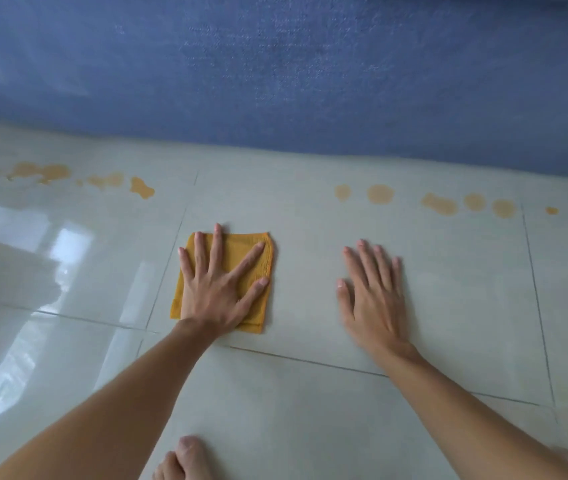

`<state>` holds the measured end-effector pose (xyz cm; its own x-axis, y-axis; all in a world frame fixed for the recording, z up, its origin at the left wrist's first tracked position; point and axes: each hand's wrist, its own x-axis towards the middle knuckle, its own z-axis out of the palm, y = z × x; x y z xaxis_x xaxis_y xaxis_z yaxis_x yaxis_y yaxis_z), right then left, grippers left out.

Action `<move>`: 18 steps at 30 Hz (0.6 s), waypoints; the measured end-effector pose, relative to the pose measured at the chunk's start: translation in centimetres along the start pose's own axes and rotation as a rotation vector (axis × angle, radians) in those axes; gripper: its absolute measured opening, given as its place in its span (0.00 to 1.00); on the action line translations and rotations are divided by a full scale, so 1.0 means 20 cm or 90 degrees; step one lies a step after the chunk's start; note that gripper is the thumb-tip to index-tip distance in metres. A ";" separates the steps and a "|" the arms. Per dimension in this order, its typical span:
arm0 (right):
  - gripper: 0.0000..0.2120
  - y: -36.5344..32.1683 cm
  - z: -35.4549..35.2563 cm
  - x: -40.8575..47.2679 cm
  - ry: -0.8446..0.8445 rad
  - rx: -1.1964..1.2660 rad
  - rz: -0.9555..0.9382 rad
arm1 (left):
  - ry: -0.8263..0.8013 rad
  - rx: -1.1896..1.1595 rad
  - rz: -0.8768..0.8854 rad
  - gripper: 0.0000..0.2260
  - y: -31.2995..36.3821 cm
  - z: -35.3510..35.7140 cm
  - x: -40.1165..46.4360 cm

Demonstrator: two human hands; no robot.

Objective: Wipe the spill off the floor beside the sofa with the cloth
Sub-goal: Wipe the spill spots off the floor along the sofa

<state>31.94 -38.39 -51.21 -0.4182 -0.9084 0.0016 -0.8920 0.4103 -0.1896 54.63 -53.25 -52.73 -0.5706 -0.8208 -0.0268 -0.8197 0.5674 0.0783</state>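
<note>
A folded orange cloth point(261, 299) lies flat on the pale floor tiles point(310, 410). My left hand point(218, 285) presses down on it with the fingers spread. My right hand point(374, 292) rests flat on the bare tile to the right of the cloth, holding nothing. Orange-brown spill spots run in a line near the sofa: one group at the left point(50, 173) and another at the right point(438, 204). Both groups lie beyond the cloth, which touches neither.
The blue fabric sofa point(293, 71) fills the top of the view and meets the floor just behind the spill. My bare toes point(185, 460) show at the bottom edge. Bright window glare lies on the tiles at the left point(33, 271).
</note>
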 end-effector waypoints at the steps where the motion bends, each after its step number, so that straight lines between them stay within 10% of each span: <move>1: 0.27 0.00 0.01 0.00 0.009 0.002 0.000 | 0.000 0.004 -0.010 0.28 -0.01 -0.01 0.06; 18: 0.24 0.16 -0.05 -0.03 0.144 0.269 0.044 | -0.045 -0.014 0.051 0.29 0.59 0.00 0.87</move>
<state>29.14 -36.52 -50.84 -0.5430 -0.8205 0.1788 -0.7324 0.3586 -0.5788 35.10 -60.79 -52.33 -0.6376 -0.7651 -0.0897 -0.7700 0.6294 0.1047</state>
